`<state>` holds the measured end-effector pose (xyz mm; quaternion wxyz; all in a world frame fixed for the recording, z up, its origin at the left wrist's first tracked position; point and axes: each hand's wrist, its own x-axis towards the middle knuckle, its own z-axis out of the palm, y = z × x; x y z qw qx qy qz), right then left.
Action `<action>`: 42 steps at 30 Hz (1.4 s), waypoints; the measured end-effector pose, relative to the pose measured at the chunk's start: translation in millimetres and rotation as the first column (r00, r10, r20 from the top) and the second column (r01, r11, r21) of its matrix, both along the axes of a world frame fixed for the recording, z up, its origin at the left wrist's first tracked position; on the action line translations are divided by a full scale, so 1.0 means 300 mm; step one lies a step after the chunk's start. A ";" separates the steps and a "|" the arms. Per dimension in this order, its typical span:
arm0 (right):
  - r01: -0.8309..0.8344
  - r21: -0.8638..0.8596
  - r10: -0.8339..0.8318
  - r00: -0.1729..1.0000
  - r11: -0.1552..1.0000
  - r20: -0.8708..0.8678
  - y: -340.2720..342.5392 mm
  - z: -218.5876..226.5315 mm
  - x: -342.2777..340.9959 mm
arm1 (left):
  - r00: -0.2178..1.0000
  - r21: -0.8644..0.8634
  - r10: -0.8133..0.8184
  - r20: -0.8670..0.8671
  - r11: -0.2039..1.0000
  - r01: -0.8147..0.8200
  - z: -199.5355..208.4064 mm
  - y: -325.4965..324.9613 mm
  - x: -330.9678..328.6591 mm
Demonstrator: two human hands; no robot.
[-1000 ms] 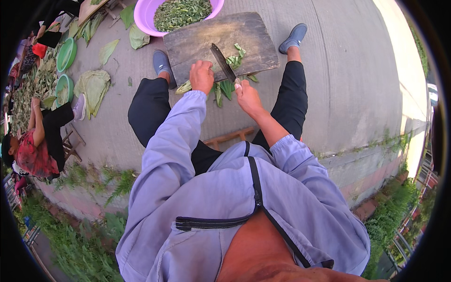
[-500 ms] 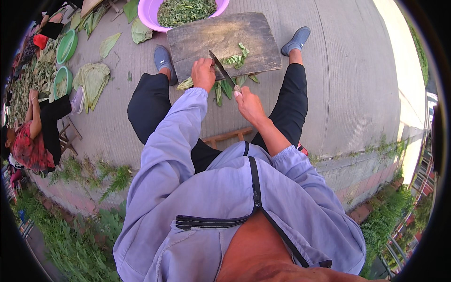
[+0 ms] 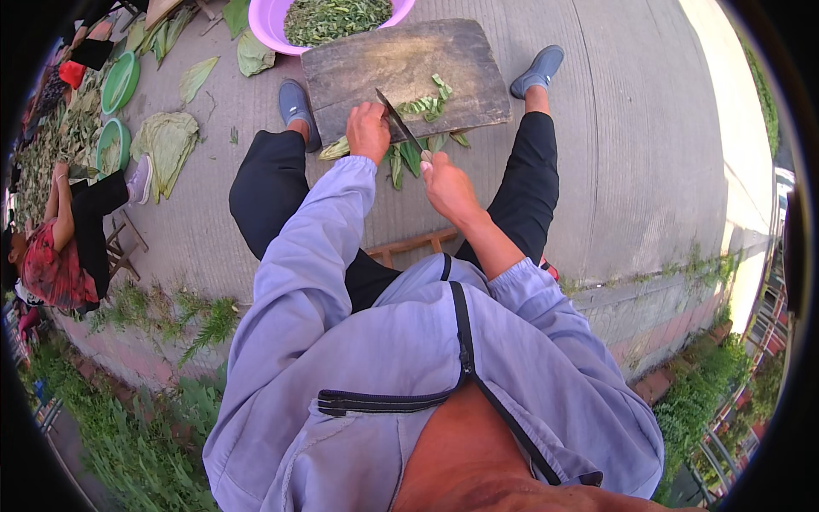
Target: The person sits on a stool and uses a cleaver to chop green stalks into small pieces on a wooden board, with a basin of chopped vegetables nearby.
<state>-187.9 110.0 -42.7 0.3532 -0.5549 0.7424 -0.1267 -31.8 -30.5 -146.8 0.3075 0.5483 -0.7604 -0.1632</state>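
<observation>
Grip of the right hand (image 3: 450, 188) clasps the knife (image 3: 400, 124), slanting far-left beside the left hand (image 3: 368, 132), whose hold I cannot tell. Cut leaves (image 3: 431, 108) lie right of the knife.

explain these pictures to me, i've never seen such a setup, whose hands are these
There is no robot here, just a person using a bare left hand and right hand. Every picture comes from one wide camera worn on that person's head, looking down. The right hand holds a knife, its blade reaching over a wooden board. The left hand is at the board's near edge, beside the blade; anything under it is hidden. Cut leaf pieces lie on the board, and a purple tub beyond it holds chopped leaves.
</observation>
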 end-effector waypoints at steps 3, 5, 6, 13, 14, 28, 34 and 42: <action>0.011 0.023 -0.011 1.000 1.000 0.000 -0.002 -0.006 -0.002 | 1.000 -0.003 -0.003 -0.004 1.000 0.003 0.005 0.002 -0.009; 0.013 0.020 -0.014 1.000 1.000 0.007 -0.005 -0.006 -0.001 | 1.000 -0.007 -0.005 -0.009 1.000 0.005 0.005 0.003 -0.010; 0.012 0.014 -0.012 1.000 1.000 0.011 -0.008 -0.001 0.002 | 1.000 -0.015 0.000 -0.007 1.000 0.000 0.003 0.002 -0.007; 0.007 0.000 -0.007 1.000 1.000 0.019 -0.032 0.005 0.006 | 1.000 -0.015 0.006 -0.024 1.000 -0.007 -0.004 0.003 -0.009; 0.011 -0.001 -0.011 1.000 1.000 0.019 -0.032 -0.003 0.003 | 1.000 -0.016 0.003 -0.024 1.000 -0.003 -0.004 0.001 -0.010; 0.015 -0.110 -0.012 0.999 0.994 0.031 -0.149 -0.093 0.032 | 0.999 0.026 -0.010 0.035 1.000 0.009 0.009 0.007 -0.003; 0.106 -0.099 -0.101 0.993 0.989 0.056 -0.131 -0.163 -0.011 | 0.999 -0.012 0.025 0.044 1.000 -0.025 0.033 0.028 -0.025; 0.152 -0.140 -0.144 0.988 0.978 0.063 -0.078 -0.151 -0.090 | 0.999 0.013 0.020 0.032 1.000 -0.021 0.010 0.026 -0.001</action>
